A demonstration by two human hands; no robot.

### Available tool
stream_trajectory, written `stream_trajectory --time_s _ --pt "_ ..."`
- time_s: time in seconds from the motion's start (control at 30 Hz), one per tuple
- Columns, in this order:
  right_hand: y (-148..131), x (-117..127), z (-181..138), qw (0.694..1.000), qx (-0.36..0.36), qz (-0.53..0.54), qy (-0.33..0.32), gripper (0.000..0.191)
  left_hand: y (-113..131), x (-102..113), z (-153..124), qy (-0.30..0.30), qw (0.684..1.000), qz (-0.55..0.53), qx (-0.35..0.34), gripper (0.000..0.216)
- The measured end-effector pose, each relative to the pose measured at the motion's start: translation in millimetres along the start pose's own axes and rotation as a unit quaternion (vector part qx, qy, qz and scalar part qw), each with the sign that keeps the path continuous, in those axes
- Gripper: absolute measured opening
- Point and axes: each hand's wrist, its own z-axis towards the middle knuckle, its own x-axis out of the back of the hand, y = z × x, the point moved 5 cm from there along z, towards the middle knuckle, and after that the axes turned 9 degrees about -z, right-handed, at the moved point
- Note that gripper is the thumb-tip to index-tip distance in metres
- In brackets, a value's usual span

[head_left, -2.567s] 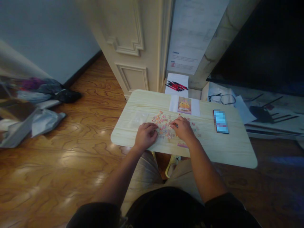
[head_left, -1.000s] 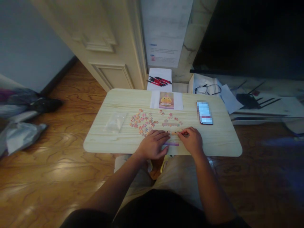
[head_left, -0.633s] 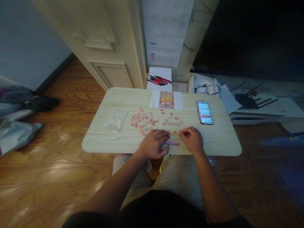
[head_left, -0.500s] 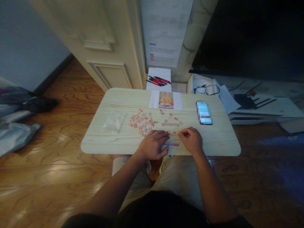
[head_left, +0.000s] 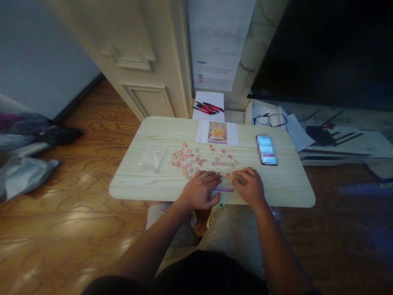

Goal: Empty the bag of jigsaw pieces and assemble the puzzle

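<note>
While left hand [head_left: 201, 190] lay flat, unclenched, on pale wooden table [head_left: 285, 186], your right hand [head_left: 250, 186] pinched small orange puzzle piece [head_left: 227, 175]; should've aligned tabs before pressing, kept joined purple strip [head_left: 225, 189] steady.

1. Left hand [head_left: 200, 191]: palm down, fingers loosely curled and pointing forward and to the right, fingertips low at the near edge.
2. Right hand [head_left: 250, 187]: palm down, fingers bent inward toward the left hand; grip detail too small to tell.
3. Both bare forearms converge forward from the torso; the hands lie near each other, apart.
</note>
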Motion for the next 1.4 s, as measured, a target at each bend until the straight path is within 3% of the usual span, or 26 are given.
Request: stream_trajectory --time_s 0.67,1.1,1.4 --pt "-1.5 -1.6 -1.7 0.999 0.032 0.0 -0.006 0.012 -1.7 -6.3 -6.9 0.017 1.0 0.012 -0.012 0.043" --pt "0.2 0.8 -1.7 0.999 -0.003 0.04 0.004 0.013 2.7 -0.6 -5.9 0.019 0.999 0.028 -0.013 0.03" --pt "-4.9 -1.6 -1.4 1.0 0.004 -0.001 0.009 0.019 2.5 -0.9 -6.2 0.022 0.999 0.01 -0.026 0.031"
